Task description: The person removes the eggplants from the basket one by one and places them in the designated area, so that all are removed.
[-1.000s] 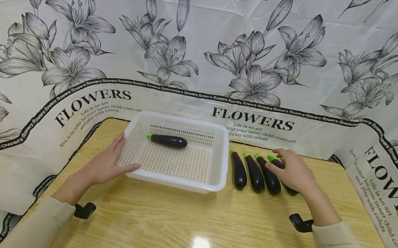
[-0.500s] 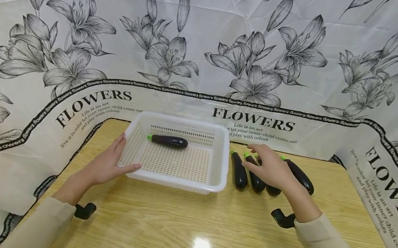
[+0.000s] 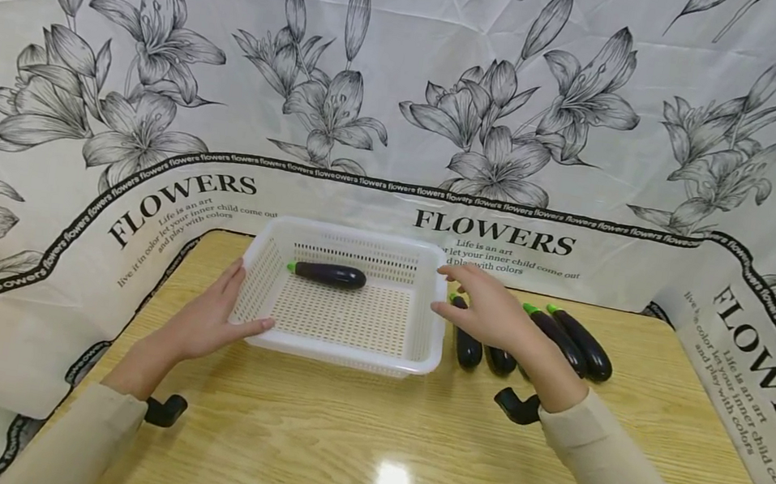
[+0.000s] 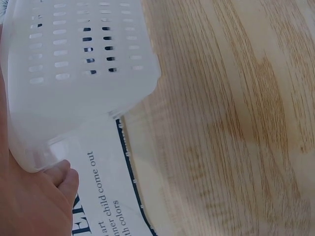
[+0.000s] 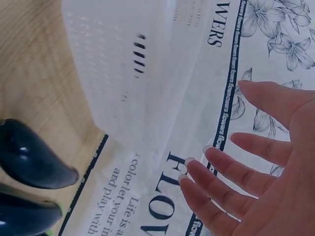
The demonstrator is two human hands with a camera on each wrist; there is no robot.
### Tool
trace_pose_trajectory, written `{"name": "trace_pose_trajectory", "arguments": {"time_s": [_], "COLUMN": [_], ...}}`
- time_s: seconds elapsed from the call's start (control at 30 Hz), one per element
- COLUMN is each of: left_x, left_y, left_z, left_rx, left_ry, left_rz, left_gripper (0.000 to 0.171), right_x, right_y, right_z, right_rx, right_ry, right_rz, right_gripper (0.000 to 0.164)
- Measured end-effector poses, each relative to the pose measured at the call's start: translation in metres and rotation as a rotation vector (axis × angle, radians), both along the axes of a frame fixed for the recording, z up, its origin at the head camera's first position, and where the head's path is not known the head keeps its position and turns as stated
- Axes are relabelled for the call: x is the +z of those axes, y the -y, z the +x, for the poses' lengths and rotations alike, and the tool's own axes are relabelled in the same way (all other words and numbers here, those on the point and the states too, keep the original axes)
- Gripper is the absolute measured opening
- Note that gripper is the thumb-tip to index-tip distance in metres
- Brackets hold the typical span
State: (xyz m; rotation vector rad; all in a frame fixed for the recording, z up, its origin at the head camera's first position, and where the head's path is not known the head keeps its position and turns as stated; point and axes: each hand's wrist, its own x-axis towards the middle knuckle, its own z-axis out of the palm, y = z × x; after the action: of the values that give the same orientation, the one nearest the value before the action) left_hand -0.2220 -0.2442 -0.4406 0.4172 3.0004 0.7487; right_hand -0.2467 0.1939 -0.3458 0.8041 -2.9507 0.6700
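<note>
A white perforated plastic basket (image 3: pixel 336 355) sits on the wooden table. One dark eggplant (image 3: pixel 330 275) with a green stem lies in it, near the back. My left hand (image 3: pixel 196 323) holds the basket's left end, thumb over the front rim and fingers along the outer side. In the left wrist view, its fingertips (image 4: pixel 69 179) bend at the basket's corner. My right hand (image 3: pixel 485 308) holds nothing, its fingers spread close by the right rim. Under and beside it lies a row of several eggplants (image 3: pixel 582 345), partly hidden by that hand and wrist.
A white cloth (image 3: pixel 343 138) with flower drawings and lettering stands behind the table (image 3: pixel 302 443) and along both sides. A black wrist mount (image 3: pixel 517 406) juts from the right wrist, and another mount (image 3: pixel 166 411) from the left.
My right hand has moved left from over the right-hand eggplants to beside the basket's right rim, uncovering those eggplants. The left hand and the basket have stayed put.
</note>
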Motion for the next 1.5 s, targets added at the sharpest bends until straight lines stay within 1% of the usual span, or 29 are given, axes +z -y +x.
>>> {"name": "trace_pose_trajectory", "arguments": {"time_s": [0.13,0.23,0.43,0.57,0.77,0.9,0.97,1.07,1.17,1.27,1.37,1.5], "left_x": [0.000,-0.001,-0.001,0.000,0.000,0.000,0.000,0.000,0.001,0.001,0.000,0.000], "left_y": [0.002,0.003,0.004,0.003,0.003,0.004,0.004,0.004,0.004,0.003,0.003,0.002], "left_z": [0.001,0.001,0.002,0.002,0.001,0.003,0.003,0.003,0.002,0.001,-0.001,-0.002], "left_rx": [0.002,0.005,0.017,0.021,0.022,0.022,0.024,0.022,0.017,0.013,0.010,0.012], "left_ry": [0.001,-0.002,-0.016,-0.022,-0.023,-0.022,-0.013,-0.007,-0.007,-0.009,-0.012,-0.012], "left_rz": [-0.005,-0.007,0.001,0.009,-0.001,0.002,-0.001,-0.011,-0.013,-0.011,-0.017,-0.017], "left_gripper": [0.119,0.119,0.119,0.118,0.119,0.119,0.120,0.120,0.120,0.120,0.121,0.121], "right_x": [0.007,0.009,0.010,0.009,0.004,-0.003,-0.009,-0.018,-0.027,-0.037,-0.046,-0.055], "right_y": [0.014,0.025,0.049,0.064,0.085,0.100,0.107,0.118,0.128,0.138,0.148,0.158], "right_z": [-0.008,-0.015,-0.033,-0.047,-0.067,-0.080,-0.086,-0.093,-0.096,-0.096,-0.095,-0.095], "right_rx": [0.037,0.048,0.097,0.115,0.116,0.134,0.167,0.242,0.310,0.349,0.348,0.291], "right_ry": [0.026,0.047,0.037,0.041,0.092,0.103,0.102,0.114,0.133,0.161,0.195,0.222], "right_rz": [-0.007,-0.020,-0.014,0.024,0.094,0.151,0.185,0.224,0.264,0.287,0.313,0.381], "right_gripper": [0.060,0.060,0.057,0.054,0.055,0.055,0.054,0.054,0.056,0.058,0.061,0.070]}}
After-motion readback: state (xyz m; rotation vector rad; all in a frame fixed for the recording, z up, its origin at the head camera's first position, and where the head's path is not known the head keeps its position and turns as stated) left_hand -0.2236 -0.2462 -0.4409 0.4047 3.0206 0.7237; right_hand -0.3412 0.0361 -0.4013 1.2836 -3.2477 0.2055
